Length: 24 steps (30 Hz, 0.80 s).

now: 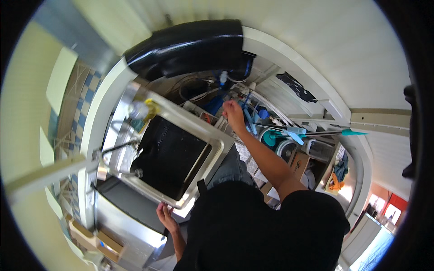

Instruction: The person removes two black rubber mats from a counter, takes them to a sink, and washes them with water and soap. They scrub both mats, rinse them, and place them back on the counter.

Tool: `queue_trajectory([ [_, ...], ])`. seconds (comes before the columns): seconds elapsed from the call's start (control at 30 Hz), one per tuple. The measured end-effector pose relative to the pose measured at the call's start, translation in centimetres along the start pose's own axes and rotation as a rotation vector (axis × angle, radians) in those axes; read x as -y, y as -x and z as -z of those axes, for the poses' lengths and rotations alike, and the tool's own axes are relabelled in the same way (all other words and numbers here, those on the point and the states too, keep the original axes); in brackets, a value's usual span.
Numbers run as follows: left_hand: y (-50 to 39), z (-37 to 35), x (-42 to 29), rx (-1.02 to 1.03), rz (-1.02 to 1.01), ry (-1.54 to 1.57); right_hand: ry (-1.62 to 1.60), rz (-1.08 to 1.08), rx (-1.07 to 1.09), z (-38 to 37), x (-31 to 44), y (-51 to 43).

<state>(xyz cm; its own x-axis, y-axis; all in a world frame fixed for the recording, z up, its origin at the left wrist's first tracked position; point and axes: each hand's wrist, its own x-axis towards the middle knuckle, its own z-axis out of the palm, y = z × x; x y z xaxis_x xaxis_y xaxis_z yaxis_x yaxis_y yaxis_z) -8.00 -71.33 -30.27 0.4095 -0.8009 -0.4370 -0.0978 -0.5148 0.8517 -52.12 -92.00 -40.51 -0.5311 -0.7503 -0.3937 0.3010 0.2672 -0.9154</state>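
My left hand is at the front left corner of a stainless steel sink, its fingers bent at the rim; whether it grips the rim is unclear. The sink's basin looks black inside. Beyond the sink's right edge my right hand is raised with curled fingers, and I cannot tell if anything is in it. Close beside it are light-blue plastic parts and a dark blue crumpled item. A clear bottle and a yellow cloth or bag sit at the sink's far left corner.
A faucet reaches over the basin. Long-handled tools with a teal end cross above buckets on the right, near a cardboard box. A large glossy black cylinder is ahead, with hoses below.
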Motion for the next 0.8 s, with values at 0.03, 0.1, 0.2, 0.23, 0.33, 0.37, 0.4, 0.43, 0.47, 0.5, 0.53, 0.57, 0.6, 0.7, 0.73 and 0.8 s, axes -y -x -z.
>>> queue_trajectory([
  [0.03,-0.4,-0.3,-0.8,0.049,0.003,-0.099,0.035,-0.002,0.032,1.5,-2.6,-1.1],
  [0.1,-1.2,-0.8,-2.2,0.155,-0.018,-0.250,0.188,-0.166,0.072,3.8,-8.1,-3.1],
  [0.2,-2.0,-1.5,-3.8,0.236,-0.028,-0.358,0.640,-0.007,0.031,6.1,-16.4,-5.5],
  [0.23,-2.2,-1.7,-4.1,0.241,-0.022,-0.385,0.687,-0.146,0.069,6.5,-19.3,-5.3],
  [0.33,-2.2,-2.3,-4.4,0.228,-0.017,-0.398,0.815,-0.322,0.069,7.0,-26.0,-5.1],
  [0.37,-1.8,-2.5,-4.3,0.208,-0.039,-0.376,0.878,-0.413,0.094,7.0,-27.5,-5.4],
  [0.4,-1.4,-2.7,-4.3,0.193,-0.008,-0.335,0.899,-0.417,0.120,7.3,-28.4,-5.4],
  [0.43,-0.7,-2.9,-4.3,0.185,-0.031,-0.389,0.938,-0.459,0.135,7.4,-28.9,-5.4],
  [0.47,0.0,-3.2,-4.5,0.188,-0.078,-0.417,1.062,-0.344,0.276,7.6,-28.9,-5.4],
  [0.5,0.4,-3.7,-4.6,0.192,-0.107,-0.448,1.184,-0.197,0.375,7.6,-28.4,-5.5],
  [0.53,0.9,-4.1,-5.1,0.196,-0.122,-0.484,1.086,-0.179,0.229,7.6,-27.5,-5.2],
  [0.57,0.9,-4.6,-5.6,0.177,-0.054,-0.520,1.002,-0.196,0.107,7.8,-26.1,-4.9],
  [0.6,0.4,-5.2,-6.2,0.129,-0.124,-0.532,0.927,-0.062,0.065,7.6,-24.5,-4.6],
  [0.7,-3.7,-7.2,-8.6,-0.047,-0.398,-0.700,0.812,0.096,0.008,6.9,-17.9,-3.4],
  [0.73,-5.9,-7.9,-9.3,-0.097,-0.472,-0.761,0.763,0.138,-0.030,6.5,-15.3,-3.4],
  [0.8,-10.4,-9.0,-10.3,-0.115,-0.609,-0.834,0.708,0.267,-0.083,5.6,-10.1,-3.3],
])
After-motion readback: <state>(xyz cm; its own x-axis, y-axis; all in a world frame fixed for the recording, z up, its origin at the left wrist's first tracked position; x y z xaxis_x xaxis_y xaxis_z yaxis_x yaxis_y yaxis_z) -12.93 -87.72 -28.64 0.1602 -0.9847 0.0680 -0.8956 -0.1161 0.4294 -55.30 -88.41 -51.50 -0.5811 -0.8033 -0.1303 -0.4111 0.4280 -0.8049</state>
